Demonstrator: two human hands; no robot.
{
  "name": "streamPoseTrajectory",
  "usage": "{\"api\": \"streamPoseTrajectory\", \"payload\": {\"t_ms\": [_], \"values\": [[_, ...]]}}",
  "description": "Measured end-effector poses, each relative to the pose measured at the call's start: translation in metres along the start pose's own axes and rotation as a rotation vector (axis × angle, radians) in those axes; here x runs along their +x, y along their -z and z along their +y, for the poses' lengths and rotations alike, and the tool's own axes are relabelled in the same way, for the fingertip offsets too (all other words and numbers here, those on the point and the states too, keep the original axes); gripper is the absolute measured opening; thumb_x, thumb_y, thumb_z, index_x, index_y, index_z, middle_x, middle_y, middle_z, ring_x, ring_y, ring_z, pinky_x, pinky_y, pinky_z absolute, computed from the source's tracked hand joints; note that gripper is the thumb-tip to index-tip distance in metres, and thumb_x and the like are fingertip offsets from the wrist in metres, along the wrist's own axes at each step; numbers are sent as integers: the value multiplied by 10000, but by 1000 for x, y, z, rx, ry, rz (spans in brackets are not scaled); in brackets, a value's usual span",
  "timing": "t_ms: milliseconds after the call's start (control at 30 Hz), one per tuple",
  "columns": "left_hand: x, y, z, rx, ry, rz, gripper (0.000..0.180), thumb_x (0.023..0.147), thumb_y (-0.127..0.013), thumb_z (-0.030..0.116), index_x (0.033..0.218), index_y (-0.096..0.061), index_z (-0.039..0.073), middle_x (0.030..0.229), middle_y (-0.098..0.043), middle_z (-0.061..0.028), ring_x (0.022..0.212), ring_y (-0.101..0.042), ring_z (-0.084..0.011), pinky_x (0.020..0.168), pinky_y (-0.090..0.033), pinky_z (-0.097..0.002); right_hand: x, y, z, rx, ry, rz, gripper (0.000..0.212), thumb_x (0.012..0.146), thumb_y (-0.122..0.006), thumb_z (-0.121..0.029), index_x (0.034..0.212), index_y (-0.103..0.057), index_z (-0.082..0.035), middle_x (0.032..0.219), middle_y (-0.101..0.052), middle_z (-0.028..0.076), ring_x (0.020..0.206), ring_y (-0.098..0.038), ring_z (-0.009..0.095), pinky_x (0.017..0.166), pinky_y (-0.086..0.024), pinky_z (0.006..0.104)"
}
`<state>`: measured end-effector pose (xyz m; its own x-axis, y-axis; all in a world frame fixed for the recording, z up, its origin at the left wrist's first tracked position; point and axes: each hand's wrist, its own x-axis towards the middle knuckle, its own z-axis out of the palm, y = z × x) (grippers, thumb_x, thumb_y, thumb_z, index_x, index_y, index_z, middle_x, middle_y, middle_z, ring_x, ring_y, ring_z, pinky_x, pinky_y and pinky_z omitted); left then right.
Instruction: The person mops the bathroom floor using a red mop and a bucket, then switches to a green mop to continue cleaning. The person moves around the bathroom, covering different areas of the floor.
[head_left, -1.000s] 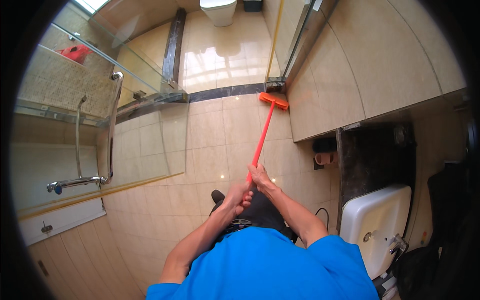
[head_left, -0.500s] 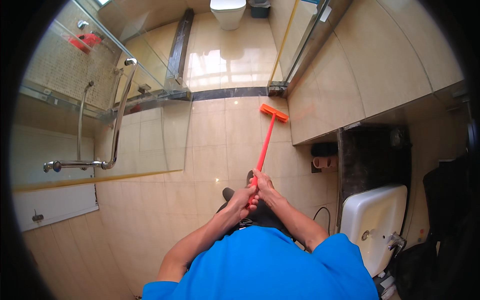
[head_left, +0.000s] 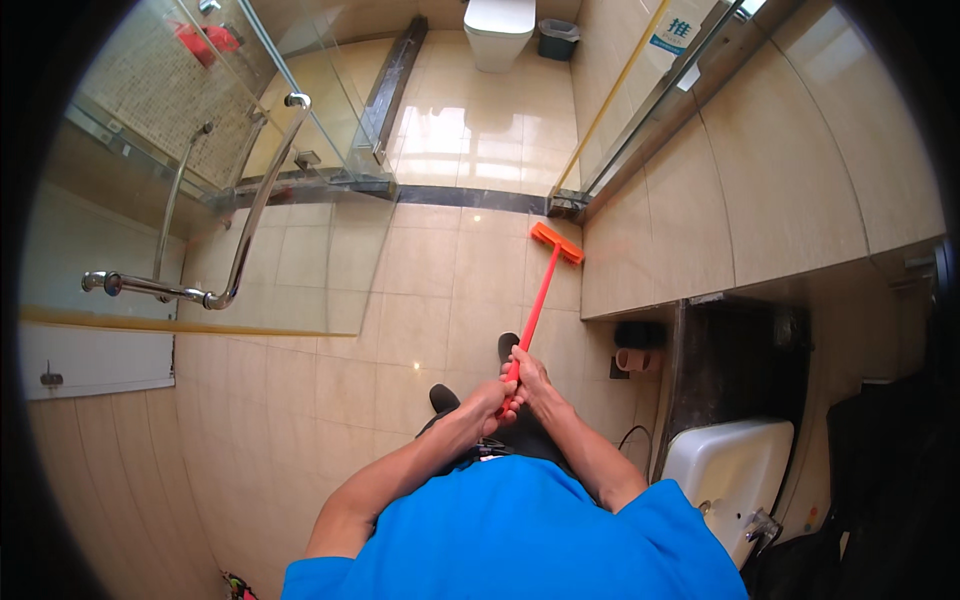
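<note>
Both hands grip the red handle of a floor brush (head_left: pixel 540 295) in front of my body. My left hand (head_left: pixel 492 402) is wrapped round the end of the handle, and my right hand (head_left: pixel 529 376) closes on it slightly farther up. From there the handle slants away and a little to the right. Its wide orange head (head_left: pixel 557 242) rests on the beige tiled floor (head_left: pixel 420 320), close to the right wall and just short of the dark threshold strip (head_left: pixel 470 198).
At left stands a glass door (head_left: pixel 290 260) with a chrome handle (head_left: pixel 240 235). Beyond the threshold are a white toilet (head_left: pixel 499 35) and a grey bin (head_left: pixel 558 40). To the right, a white washbasin (head_left: pixel 728 470) and dark counter (head_left: pixel 735 370) stand near pink slippers (head_left: pixel 637 360).
My view has shifted and turned slightly, so the toilet and bin show more fully. Both hands keep hold of the brush, whose head stays near the right wall.
</note>
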<state>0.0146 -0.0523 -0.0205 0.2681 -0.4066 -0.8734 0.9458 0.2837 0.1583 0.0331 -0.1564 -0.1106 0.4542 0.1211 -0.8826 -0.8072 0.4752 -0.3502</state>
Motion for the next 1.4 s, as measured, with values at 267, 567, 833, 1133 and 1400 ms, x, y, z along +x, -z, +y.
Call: {"api": "streamPoseTrajectory", "payload": {"t_ms": [267, 567, 833, 1133, 1400], "values": [[18, -43, 29, -54, 24, 8, 139, 837, -356, 177, 791, -429, 68, 592, -442, -17, 465, -409, -92, 374, -356, -193, 4, 7, -60, -159, 30, 21, 238, 774, -430, -254, 841, -366, -35, 598, -447, 85, 435, -449, 190, 354, -399, 303], [24, -49, 32, -135, 14, 69, 98, 828, -398, 182, 806, -424, 91, 587, -421, 0, 440, -381, -61, 340, -317, -165, 4, 7, -71, -196, 21, -20, 213, 769, -436, -233, 797, -389, -27, 560, -450, 80, 387, -424, 181, 332, -381, 287], [-10, -10, 31, -215, -14, 41, 102, 823, -409, 180, 799, -418, 80, 593, -405, 3, 439, -353, -50, 325, -284, -146, -13, -32, -43, -165, -21, -51, 237, 777, -439, -254, 816, -389, -26, 602, -455, 88, 445, -448, 190, 361, -388, 300], [8, -12, 42, -253, -54, 71, 138, 830, -406, 174, 776, -436, 50, 635, -436, -20, 451, -365, -45, 334, -287, -153, 18, -26, -59, -244, -46, -67, 207, 770, -439, -225, 787, -389, -25, 576, -457, 89, 439, -452, 199, 357, -395, 301], [9, 18, 42, -299, -89, 25, 114, 810, -447, 176, 759, -421, 77, 598, -410, -4, 432, -337, -32, 320, -258, -131, 21, -49, -55, -351, -74, -105, 222, 775, -426, -215, 822, -408, 1, 627, -476, 107, 527, -480, 221, 449, -423, 349]]}}
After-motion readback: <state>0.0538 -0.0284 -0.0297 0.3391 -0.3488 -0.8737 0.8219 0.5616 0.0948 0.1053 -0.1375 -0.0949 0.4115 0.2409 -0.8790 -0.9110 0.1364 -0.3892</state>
